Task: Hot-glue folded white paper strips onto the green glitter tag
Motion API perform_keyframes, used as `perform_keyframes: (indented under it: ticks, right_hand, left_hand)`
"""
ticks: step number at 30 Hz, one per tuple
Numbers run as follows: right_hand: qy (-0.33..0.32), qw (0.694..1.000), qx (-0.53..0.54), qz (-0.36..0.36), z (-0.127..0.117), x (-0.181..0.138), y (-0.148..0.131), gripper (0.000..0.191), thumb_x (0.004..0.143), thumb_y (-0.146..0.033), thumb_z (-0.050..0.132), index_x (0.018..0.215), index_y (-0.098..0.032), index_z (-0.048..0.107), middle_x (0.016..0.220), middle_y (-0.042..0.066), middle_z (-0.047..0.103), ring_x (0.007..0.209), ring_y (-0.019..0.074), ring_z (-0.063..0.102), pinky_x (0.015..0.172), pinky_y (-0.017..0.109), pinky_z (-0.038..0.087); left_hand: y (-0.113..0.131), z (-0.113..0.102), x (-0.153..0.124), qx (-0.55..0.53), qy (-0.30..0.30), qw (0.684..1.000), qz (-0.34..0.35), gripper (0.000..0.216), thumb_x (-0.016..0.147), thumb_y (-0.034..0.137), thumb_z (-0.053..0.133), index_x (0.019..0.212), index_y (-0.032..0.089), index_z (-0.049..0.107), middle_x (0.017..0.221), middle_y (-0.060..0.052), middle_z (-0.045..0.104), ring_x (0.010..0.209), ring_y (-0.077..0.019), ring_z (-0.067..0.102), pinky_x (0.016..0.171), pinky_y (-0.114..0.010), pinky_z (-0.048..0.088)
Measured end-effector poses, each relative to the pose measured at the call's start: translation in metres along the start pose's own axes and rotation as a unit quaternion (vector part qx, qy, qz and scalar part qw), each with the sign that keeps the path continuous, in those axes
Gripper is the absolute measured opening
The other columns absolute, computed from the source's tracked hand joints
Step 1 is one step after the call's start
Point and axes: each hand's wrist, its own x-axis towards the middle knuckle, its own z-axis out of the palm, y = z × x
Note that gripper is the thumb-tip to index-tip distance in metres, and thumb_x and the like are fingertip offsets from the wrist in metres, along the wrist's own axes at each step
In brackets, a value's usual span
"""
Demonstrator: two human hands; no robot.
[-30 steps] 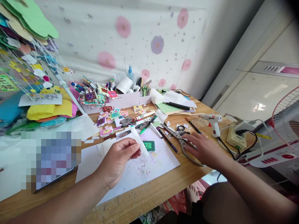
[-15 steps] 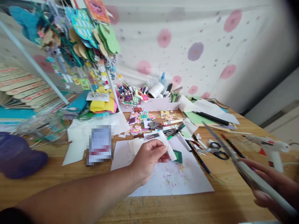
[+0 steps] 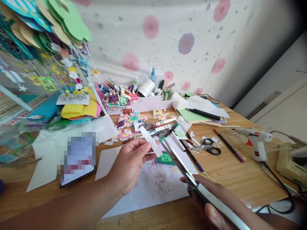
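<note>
Between the thumb and fingers of my left hand is a narrow white paper strip, held above the white sheet on the table. My right hand grips large scissors with pale handles. Their blades point up and left, with the tips close to the strip's right side; whether they touch it I cannot tell. Under the blades lies a small green drawn card with a face on it. Smudges of colour mark the white sheet below.
Black-handled scissors, a dark patterned pencil and a white glue gun lie to the right. A blurred-out phone rests at left. Behind are small coloured face cards and a pen box. Paper ornaments hang upper left.
My right hand has brought the large scissors left, from the table's right side to beside the paper strip. My left hand now holds the strip angled upward. The view has shifted right.
</note>
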Motion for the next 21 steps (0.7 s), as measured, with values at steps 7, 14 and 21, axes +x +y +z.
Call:
perform_keyframes:
  ticks: [7,14,21]
  right_hand:
    - [-0.092,0.996,-0.008,-0.018,0.001,0.015,-0.019,0.065,0.081,-0.07,0.046,0.125,-0.023,0.058,0.067,0.003,0.057,0.064,0.0199,0.055,0.063,0.031,0.046]
    - [-0.099,0.994,-0.036,-0.014,0.003,0.016,-0.042,0.059,0.083,-0.071,0.041,0.113,-0.027,0.064,0.067,0.004,0.062,0.056,0.0179,0.051,0.056,0.029,0.042]
    - [-0.069,0.998,0.002,0.013,0.01,0.014,-0.041,0.053,0.075,-0.071,0.053,0.107,-0.03,0.068,0.062,0.002,0.058,0.058,0.0189,0.051,0.057,0.03,0.043]
  left_hand:
    - [-0.003,-0.002,0.003,0.002,0.006,1.0,0.018,0.013,0.076,0.024,0.073,0.069,0.016,0.065,0.073,0.001,0.063,0.072,-0.012,0.061,0.072,-0.026,0.053]
    - [-0.003,0.0,0.002,-0.01,0.01,1.0,0.028,0.01,0.079,0.023,0.07,0.072,0.017,0.065,0.077,0.001,0.064,0.076,-0.0122,0.062,0.073,-0.026,0.054]
    - [-0.002,0.001,0.0,-0.006,0.011,0.999,0.036,0.009,0.078,0.023,0.071,0.072,0.017,0.067,0.079,0.0,0.066,0.077,-0.0123,0.062,0.075,-0.026,0.054]
